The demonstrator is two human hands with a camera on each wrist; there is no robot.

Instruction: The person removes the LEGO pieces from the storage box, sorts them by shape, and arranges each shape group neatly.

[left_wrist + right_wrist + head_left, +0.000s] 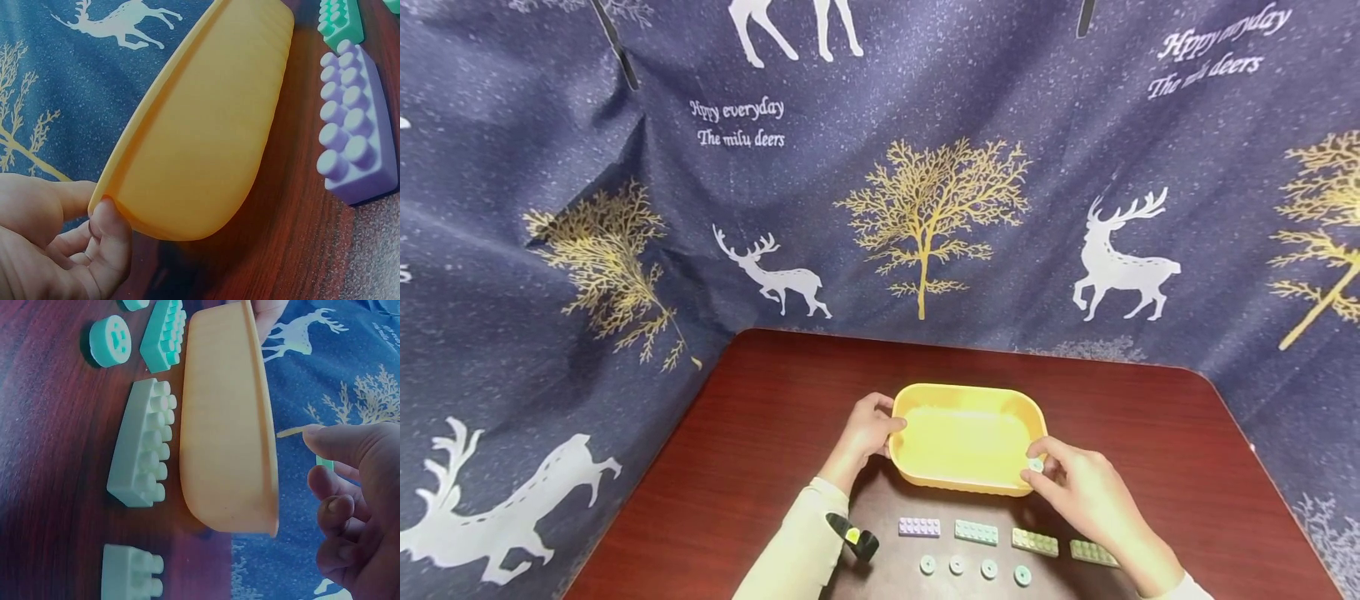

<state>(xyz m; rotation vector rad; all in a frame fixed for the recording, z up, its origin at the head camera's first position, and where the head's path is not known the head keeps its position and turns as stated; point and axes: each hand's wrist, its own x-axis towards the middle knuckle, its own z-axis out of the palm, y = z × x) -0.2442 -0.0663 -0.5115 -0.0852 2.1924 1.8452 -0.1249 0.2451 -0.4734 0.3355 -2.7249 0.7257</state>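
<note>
A yellow plastic basin [966, 483] stands on the table. My left hand [871, 429] grips its left end, thumb over the rim and fingers outside below it, as the left wrist view [103, 244] also shows. Over the basin's right end, my right hand [1086, 483] pinches a small round toy wheel [1036, 464] between thumb and fingertips. In the right wrist view only a sliver of green [324, 462] shows between those fingers. Nearest the basin's front lie a purple building block [357, 134], a mint block [976, 532] and a pale green block [140, 447].
Another pale green block [1093, 553] lies partly under my right forearm. Several small round wheels [988, 569] form a row along the front. The brown table [805, 375] meets a dark blue cloth [880, 108] printed with deer and trees at the back and sides.
</note>
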